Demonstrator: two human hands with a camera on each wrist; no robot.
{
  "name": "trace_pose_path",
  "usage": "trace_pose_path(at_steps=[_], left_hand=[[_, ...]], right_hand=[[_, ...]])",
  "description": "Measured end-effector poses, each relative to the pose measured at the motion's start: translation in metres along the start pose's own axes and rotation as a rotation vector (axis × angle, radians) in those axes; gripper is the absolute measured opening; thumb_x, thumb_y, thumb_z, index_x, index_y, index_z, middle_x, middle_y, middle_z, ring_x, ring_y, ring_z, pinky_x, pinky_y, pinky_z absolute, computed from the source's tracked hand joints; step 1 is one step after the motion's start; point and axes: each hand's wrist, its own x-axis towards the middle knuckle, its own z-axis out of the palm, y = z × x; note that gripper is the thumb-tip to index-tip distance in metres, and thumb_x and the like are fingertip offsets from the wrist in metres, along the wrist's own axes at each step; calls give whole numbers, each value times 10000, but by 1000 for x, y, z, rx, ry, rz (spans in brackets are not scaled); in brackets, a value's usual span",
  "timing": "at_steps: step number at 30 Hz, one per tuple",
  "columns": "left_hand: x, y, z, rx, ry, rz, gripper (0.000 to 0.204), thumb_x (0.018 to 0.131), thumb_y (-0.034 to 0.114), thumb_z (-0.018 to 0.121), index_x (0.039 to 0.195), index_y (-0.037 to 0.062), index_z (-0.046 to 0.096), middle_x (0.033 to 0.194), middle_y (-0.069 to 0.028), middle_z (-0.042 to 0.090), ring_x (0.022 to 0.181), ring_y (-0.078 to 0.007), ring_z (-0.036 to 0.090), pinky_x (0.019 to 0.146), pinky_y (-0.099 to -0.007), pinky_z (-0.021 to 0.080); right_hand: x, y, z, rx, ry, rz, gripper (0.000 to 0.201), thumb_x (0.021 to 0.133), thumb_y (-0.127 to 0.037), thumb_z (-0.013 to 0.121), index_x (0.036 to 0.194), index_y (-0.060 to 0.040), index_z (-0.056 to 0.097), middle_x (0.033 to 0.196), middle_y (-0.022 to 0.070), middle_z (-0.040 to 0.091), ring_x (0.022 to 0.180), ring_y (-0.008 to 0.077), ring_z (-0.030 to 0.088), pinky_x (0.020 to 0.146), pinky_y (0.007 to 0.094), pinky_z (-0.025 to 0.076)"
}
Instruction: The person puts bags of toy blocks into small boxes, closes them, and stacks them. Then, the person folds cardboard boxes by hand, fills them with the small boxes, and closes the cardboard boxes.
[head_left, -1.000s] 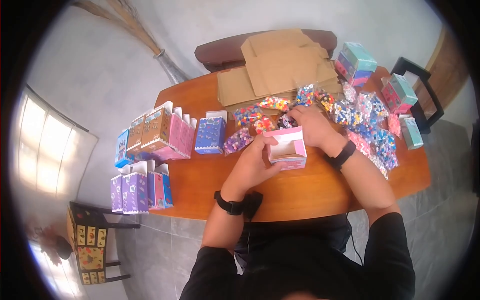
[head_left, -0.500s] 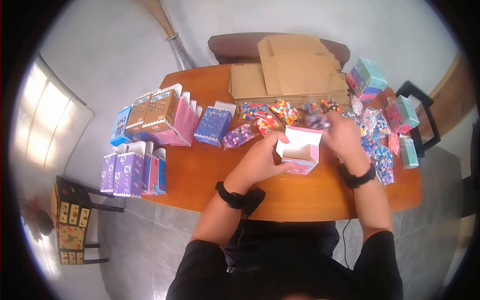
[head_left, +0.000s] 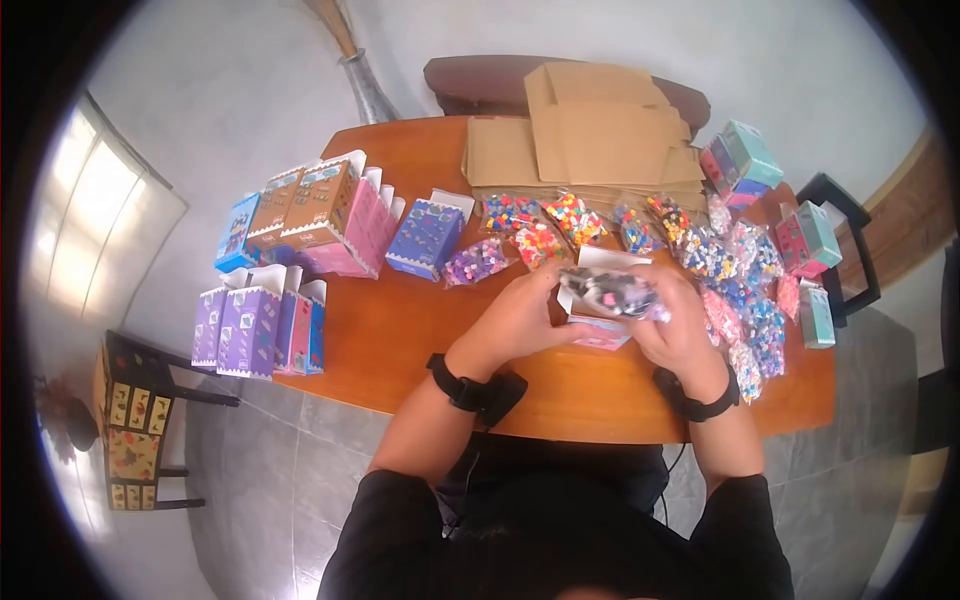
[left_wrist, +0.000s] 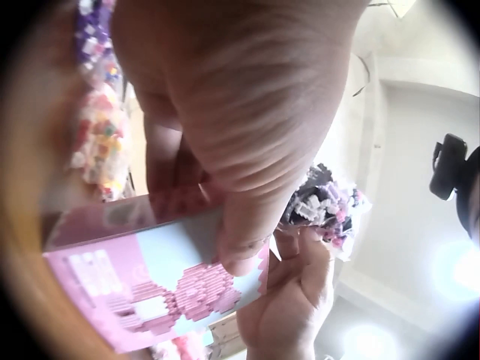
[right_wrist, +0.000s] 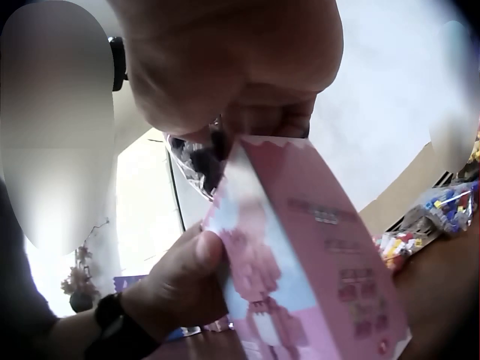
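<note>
My left hand (head_left: 512, 318) grips a small pink box (left_wrist: 180, 289) by its side, thumb across the printed front. The box stands upright with its top flap raised, and a toy figure made of bricks is printed on it. Over its mouth, my right hand (head_left: 672, 318) holds a clear bag of small black, white and pink pieces (head_left: 608, 292). The bag also shows in the left wrist view as a crinkled bundle (left_wrist: 322, 206) above the right fingers. In the head view it covers most of the box opening.
More bags of coloured pieces (head_left: 572, 218) lie behind the box and in a heap (head_left: 745, 265) at the right. Flat brown cardboard (head_left: 600, 130) covers the back. Upright boxes (head_left: 325, 205) crowd the left; green-topped boxes (head_left: 808, 240) stand at the right edge.
My right hand has lifted the bag from among the bags behind the box and brought it over the box's mouth. My left hand has kept its grip on the box.
</note>
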Motion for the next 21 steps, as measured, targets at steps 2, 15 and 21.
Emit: trace_pose_path(at_steps=[2,15,21], left_hand=[[0,5,-4,-20,-58,-88,638,690,179,904,1191,14,545,1039,-122,653,944,-223,662,817,-335,528],[0,10,-4,29,-42,-10,644,685,242,907,1182,31,555,1011,-129,675,885,-278,663,784,-352,524],[1,9,-3,0,-54,12,621,682,212,909,1171,75,552,1007,-119,668,892,-253,654,775,-346,514]], right_hand=[[-4,5,-1,47,29,35,391,759,-60,630,1142,9,587,988,183,688,875,385,659,795,417,517],[0,5,8,43,55,-84,356,694,-140,659,1033,-35,632,913,129,679,872,355,588,807,428,462],[-3,10,-15,-118,36,10,378,669,-149,639,1029,-32,643,993,119,673,907,320,593,826,394,429]])
